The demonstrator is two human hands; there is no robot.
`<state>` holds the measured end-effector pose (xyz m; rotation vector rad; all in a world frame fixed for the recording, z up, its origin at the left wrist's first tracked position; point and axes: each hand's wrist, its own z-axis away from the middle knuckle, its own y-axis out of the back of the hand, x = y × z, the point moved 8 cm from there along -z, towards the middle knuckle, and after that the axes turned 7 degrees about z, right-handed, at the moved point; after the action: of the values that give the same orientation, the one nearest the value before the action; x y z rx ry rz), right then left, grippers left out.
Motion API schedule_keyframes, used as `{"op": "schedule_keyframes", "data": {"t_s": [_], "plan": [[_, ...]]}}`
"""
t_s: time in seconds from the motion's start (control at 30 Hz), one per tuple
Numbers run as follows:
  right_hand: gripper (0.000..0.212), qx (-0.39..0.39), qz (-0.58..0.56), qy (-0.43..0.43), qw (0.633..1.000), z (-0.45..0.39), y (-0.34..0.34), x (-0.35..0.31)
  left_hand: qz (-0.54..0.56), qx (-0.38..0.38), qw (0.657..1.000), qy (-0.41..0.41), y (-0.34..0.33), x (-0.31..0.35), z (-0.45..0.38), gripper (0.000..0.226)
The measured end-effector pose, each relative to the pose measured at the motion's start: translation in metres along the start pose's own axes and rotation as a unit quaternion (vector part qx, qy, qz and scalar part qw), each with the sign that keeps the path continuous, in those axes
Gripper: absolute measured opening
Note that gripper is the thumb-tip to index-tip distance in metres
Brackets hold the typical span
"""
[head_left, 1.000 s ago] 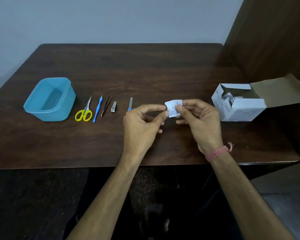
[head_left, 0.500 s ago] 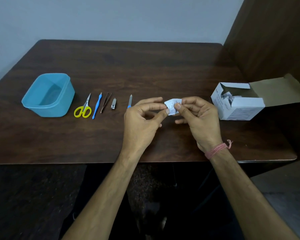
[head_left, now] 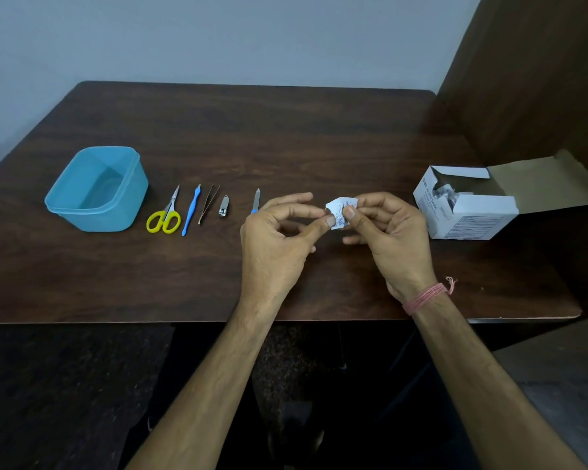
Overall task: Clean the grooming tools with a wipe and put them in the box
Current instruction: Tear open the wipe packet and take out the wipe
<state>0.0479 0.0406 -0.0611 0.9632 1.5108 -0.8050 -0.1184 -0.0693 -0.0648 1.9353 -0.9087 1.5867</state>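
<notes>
1. Above the middle of the table [head_left: 286, 130], both hands work on a small white wipe sachet [head_left: 341, 212]: the left hand [head_left: 279, 239] pinches its left edge between thumb and forefinger, and the right hand [head_left: 387, 232] pinches its right edge the same way. The sachet is crumpled and held off the tabletop.
2. The sachet looks thin, light and floppy, so it probably needs a firm pinch close to one edge on each side, pulling in opposite directions to tear it. The wipe inside will likely be damp and limp.
3. The grooming tools lie in a row to the left, none wiped yet: yellow-handled scissors [head_left: 163, 218], a blue-handled pusher [head_left: 191, 212], tweezers [head_left: 208, 203], a nail clipper [head_left: 223, 206] and a small file [head_left: 256, 201] partly hidden behind the left hand.
4. These tools appear light, stiff and smooth; the metal ones may be slippery once wet. The handles look like the safest places to hold, away from the scissor tips.
5. The blue box [head_left: 95, 188] stands open just beside the scissors, with nothing visible inside. An open carton [head_left: 469, 212] sits to the right.
</notes>
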Motion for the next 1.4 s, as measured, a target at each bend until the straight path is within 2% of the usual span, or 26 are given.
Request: {"op": "schedule_keyframes", "data": {"t_s": [0.23, 0.63, 0.83, 1.1, 1.23, 1.4], "plan": [[0.009, 0.008, 0.012, -0.001, 1.0, 0.0, 0.001, 0.001, -0.005, -0.02, 1.0, -0.005, -0.004, 0.003, 0.001, 0.013], [0.01, 0.003, 0.01, 0.001, 1.0, 0.0, -0.001, 0.001, -0.006, 0.014, 1.0, -0.013, 0.002, 0.003, 0.0, 0.014], [0.008, -0.004, 0.007, 0.009, 1.0, 0.0, 0.0, 0.001, -0.004, 0.006, 1.0, -0.005, 0.001, 0.002, 0.001, 0.012], [0.014, -0.027, -0.008, 0.01, 1.0, 0.002, -0.003, -0.004, -0.008, 0.031, 0.999, -0.01, 0.004, 0.006, 0.001, 0.016], [0.013, -0.015, -0.012, 0.004, 1.0, 0.002, -0.002, -0.003, -0.005, 0.045, 0.999, 0.01, 0.007, 0.002, 0.001, 0.017], [0.012, -0.028, -0.003, -0.013, 1.0, 0.003, -0.004, -0.001, 0.036, 0.022, 0.998, 0.041, 0.001, 0.004, 0.005, 0.019]]}}
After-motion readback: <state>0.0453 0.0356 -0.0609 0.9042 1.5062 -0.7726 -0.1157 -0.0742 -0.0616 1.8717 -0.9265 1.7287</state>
